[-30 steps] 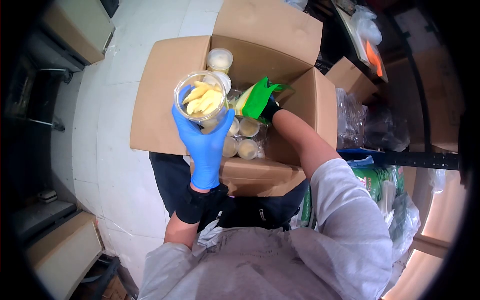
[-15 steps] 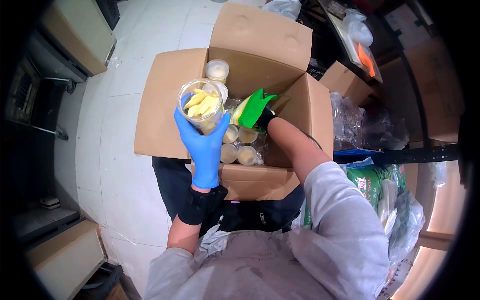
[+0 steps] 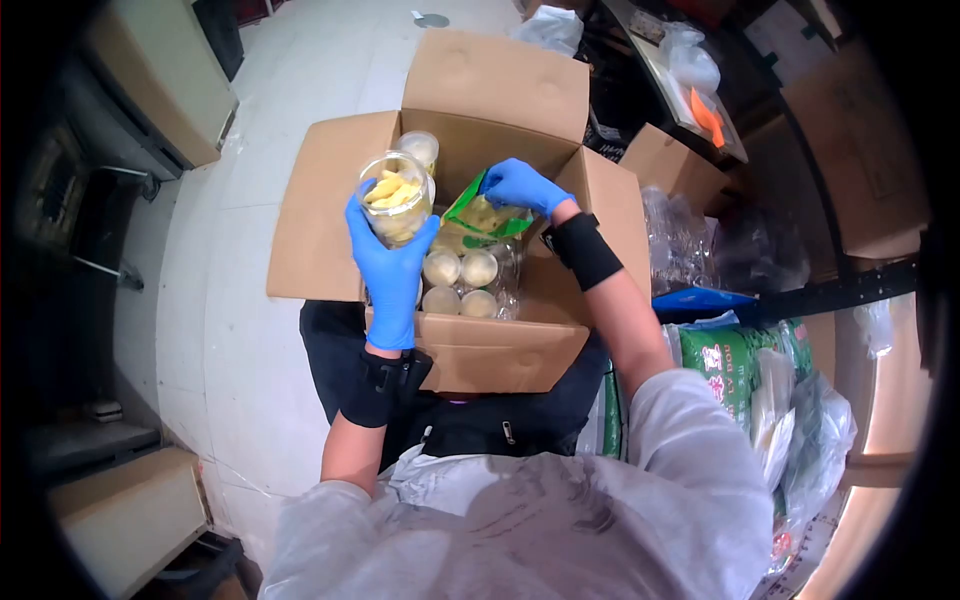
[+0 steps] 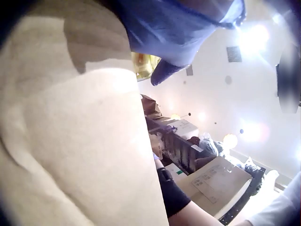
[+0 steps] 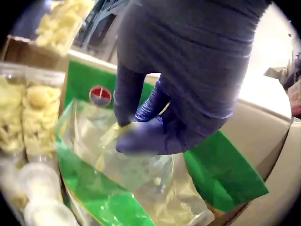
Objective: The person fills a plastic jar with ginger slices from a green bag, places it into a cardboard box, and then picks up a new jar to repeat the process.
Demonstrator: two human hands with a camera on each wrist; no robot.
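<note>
My left hand (image 3: 392, 285), in a blue glove, grips a clear plastic jar (image 3: 405, 232) over the box's left side. Pale yellow dried slices (image 3: 394, 189) show in its open top. My right hand (image 3: 527, 187), also gloved, is over the mouth of a green bag (image 3: 508, 224) inside the cardboard box (image 3: 510, 355). In the right wrist view, its thumb and fingertips pinch a small pale yellow piece (image 5: 110, 134) above the bag's clear and silvery inside. The left wrist view is mostly covered by a cardboard flap (image 4: 80, 141), with the glove above it.
Several lidded jars (image 3: 479, 268) of yellow pieces stand in the box, beside and in front of the bag. The box's flaps (image 3: 335, 205) are spread outward. At right are a shelf with clear plastic containers (image 3: 672, 240) and green printed sacks (image 3: 710, 360) below.
My right hand has come up out of the box's right side and over the bag's mouth. The bag now gapes toward me. My left hand still holds the jar.
</note>
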